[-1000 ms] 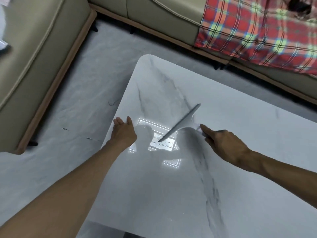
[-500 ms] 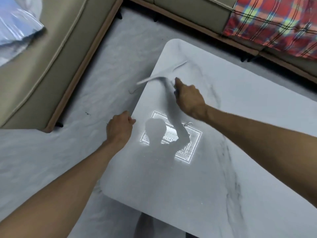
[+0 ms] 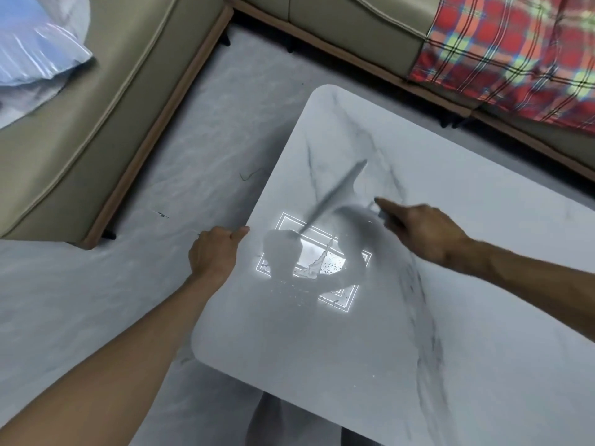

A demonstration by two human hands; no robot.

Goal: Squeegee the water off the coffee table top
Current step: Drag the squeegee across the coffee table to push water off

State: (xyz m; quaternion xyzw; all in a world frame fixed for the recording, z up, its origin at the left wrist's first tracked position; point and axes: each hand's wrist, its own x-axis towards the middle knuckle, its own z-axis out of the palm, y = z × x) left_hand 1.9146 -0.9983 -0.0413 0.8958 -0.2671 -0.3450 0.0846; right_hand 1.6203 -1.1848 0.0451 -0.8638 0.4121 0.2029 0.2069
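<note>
A white marble coffee table top (image 3: pixel 483 317) fills the lower right. My right hand (image 3: pixel 418 230) grips the handle of a grey squeegee (image 3: pixel 335 194), index finger stretched along it. The blade lies diagonally on the table, blurred by motion, running from the ceiling light's reflection up toward the far left corner. Water streaks and droplets (image 3: pixel 318 265) glisten in that bright reflection. My left hand (image 3: pixel 215 252) holds the table's left edge, thumb on top and fingers curled under.
A beige sofa (image 3: pixel 80 130) stands to the left with a plastic-wrapped blue bundle (image 3: pixel 35 43) on it. Another sofa section runs along the back, draped with a red plaid blanket (image 3: pixel 515 49). Grey marble floor (image 3: pixel 199 140) lies between sofas and table.
The squeegee was swung out over the table's left edge half a second ago; it is now back on the top, nearer the middle. My left hand closed onto the table edge.
</note>
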